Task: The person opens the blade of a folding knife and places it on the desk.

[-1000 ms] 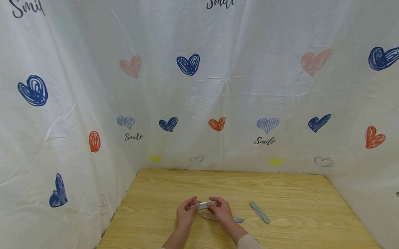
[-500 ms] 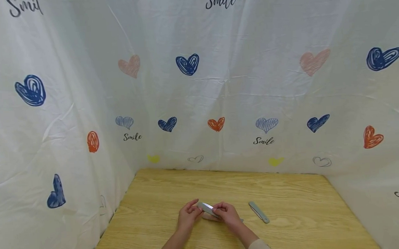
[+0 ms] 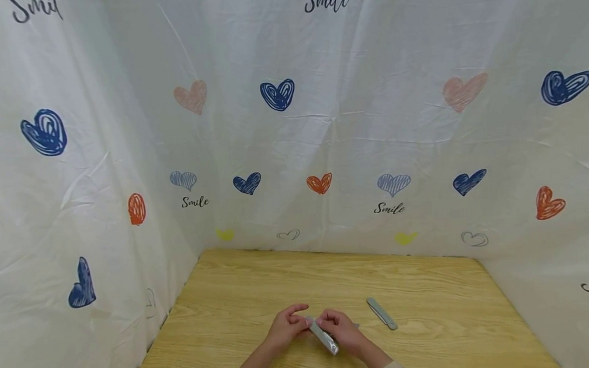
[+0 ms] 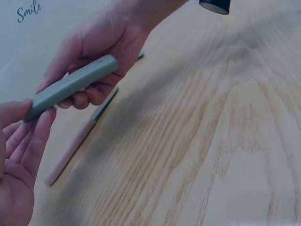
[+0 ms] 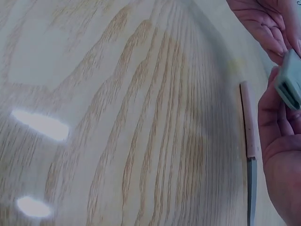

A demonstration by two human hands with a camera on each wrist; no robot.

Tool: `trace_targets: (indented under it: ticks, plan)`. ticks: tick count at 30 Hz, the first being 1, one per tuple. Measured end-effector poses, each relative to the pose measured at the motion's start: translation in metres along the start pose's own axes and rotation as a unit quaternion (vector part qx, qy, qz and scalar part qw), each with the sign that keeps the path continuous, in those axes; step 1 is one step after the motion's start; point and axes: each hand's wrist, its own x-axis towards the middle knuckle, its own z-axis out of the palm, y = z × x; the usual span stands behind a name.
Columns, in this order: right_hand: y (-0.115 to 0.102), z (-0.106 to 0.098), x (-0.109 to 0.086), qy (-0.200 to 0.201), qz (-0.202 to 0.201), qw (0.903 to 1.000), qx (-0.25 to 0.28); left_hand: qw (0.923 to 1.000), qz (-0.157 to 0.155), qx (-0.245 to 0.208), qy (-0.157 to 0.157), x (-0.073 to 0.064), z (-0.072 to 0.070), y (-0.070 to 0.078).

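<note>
A grey-green folding knife (image 3: 325,337) is held between both hands over the table, tilted towards the person. My left hand (image 3: 285,329) pinches its far end between thumb and fingers. Closer to the middle, my right hand (image 3: 347,331) grips its side with thumb and curled fingers. The left wrist view shows the smooth back of the knife's handle (image 4: 73,86); in the right wrist view a dark slot shows at the end of the handle (image 5: 289,80). Below the hands lies a pink-handled knife (image 4: 74,148) with its grey blade (image 4: 104,105) extended; the hands mostly hide it in the head view.
Another grey-green folding knife (image 3: 382,313) lies on the wooden table (image 3: 434,293), right of the hands. A white curtain (image 3: 351,122) printed with hearts and words stands behind and beside the table. A dark cylindrical thing (image 4: 216,5) shows by the right forearm.
Both hands have come nearer to the person. The held knife has turned from nearly crosswise to slanting, its near end now pointing down towards the person. The knife on the right stays put.
</note>
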Motion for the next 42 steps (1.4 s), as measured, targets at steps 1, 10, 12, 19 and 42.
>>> trace_targets:
  ticks: [1, 10, 12, 19, 42]
  plan:
    - [0.000, -0.001, -0.002, -0.008, -0.005, 0.9999, -0.007, 0.9999, -0.001, 0.002, -0.014, -0.001, 0.000, 0.000]
    - [-0.001, -0.002, -0.018, -0.112, -0.035, 0.9923, 0.040, 0.9946, -0.002, 0.004, -0.103, -0.005, 0.004, -0.001]
    - [-0.001, -0.002, -0.020, -0.119, -0.033, 0.9915, 0.041, 0.9939, 0.000, -0.003, -0.110, -0.006, 0.005, -0.001]
    - [-0.007, -0.005, -0.022, -0.113, -0.049, 0.9921, -0.025, 0.9936, -0.005, -0.006, -0.113, -0.008, 0.008, -0.001]
    - [-0.014, -0.020, -0.024, -0.027, -0.082, 0.9849, -0.151, 0.9962, 0.005, 0.048, -0.073, -0.006, 0.015, 0.002]
